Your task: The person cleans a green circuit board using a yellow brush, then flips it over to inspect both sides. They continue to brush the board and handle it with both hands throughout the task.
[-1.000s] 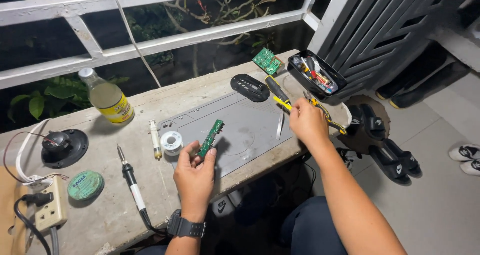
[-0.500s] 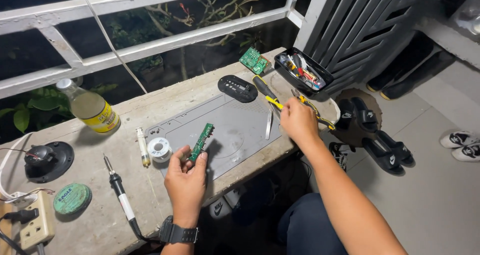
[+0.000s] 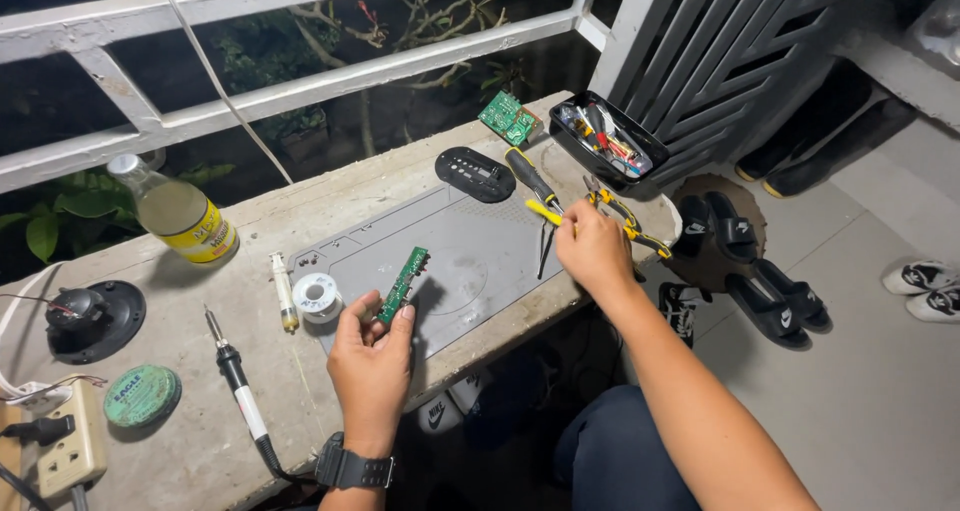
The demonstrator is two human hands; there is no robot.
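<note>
Left hand (image 3: 372, 356): fingers closed on narrow green circuit board (image 3: 403, 284), held tilted above grey rubber work mat (image 3: 480, 261). Right hand (image 3: 592, 249): curled over yellow-handled pliers (image 3: 625, 221) at mat's right edge; actual grip cannot be told.

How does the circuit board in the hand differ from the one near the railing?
The narrow circuit board is a slim strip, held tilted up in the left hand; the square circuit board is wider, lying flat and untouched on the bench. Both are green.

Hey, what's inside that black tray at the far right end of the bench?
The black tray holds a jumble of small tools and parts in red, yellow and metal colours. Whatever lies underneath that pile, on the tray's floor, is covered.
</note>
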